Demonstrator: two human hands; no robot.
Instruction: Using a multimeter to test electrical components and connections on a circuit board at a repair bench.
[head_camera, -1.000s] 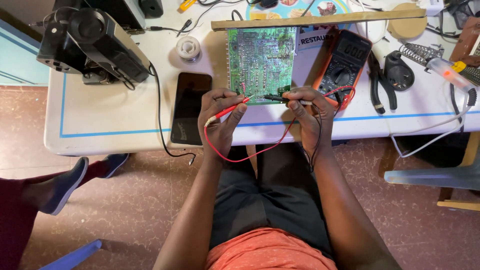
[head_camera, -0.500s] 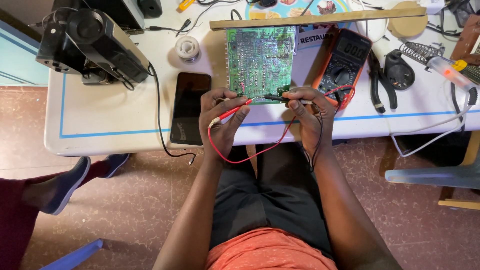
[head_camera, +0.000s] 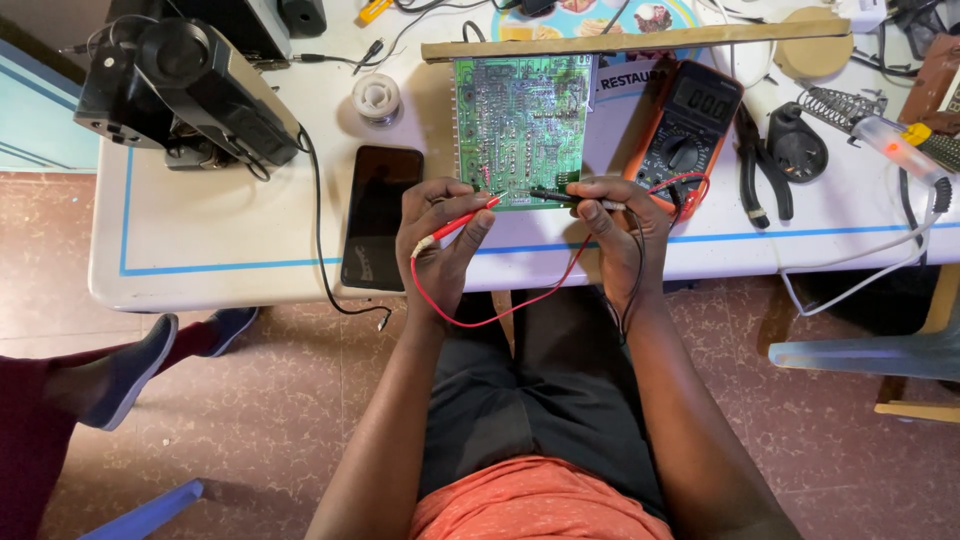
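Note:
A green circuit board (head_camera: 520, 125) lies solder side up on the white table (head_camera: 220, 240). My left hand (head_camera: 440, 240) pinches a red test probe (head_camera: 465, 215), its tip touching the board's near edge. My right hand (head_camera: 620, 225) grips a black test probe (head_camera: 560, 197), tip also on the near edge. Red and black leads loop below the table edge and run to an orange-cased multimeter (head_camera: 685, 125) just right of the board.
A black phone (head_camera: 380, 215) lies left of the board, a solder spool (head_camera: 377, 97) behind it. A black machine (head_camera: 185, 90) fills the back left. Pliers (head_camera: 755, 165), a soldering iron stand (head_camera: 840, 105) and a wooden strip (head_camera: 630, 40) sit right and behind. Another person's legs (head_camera: 110, 375) are at left.
Both hands and probes have kept almost the same place on the board's near edge; the view has barely shifted.

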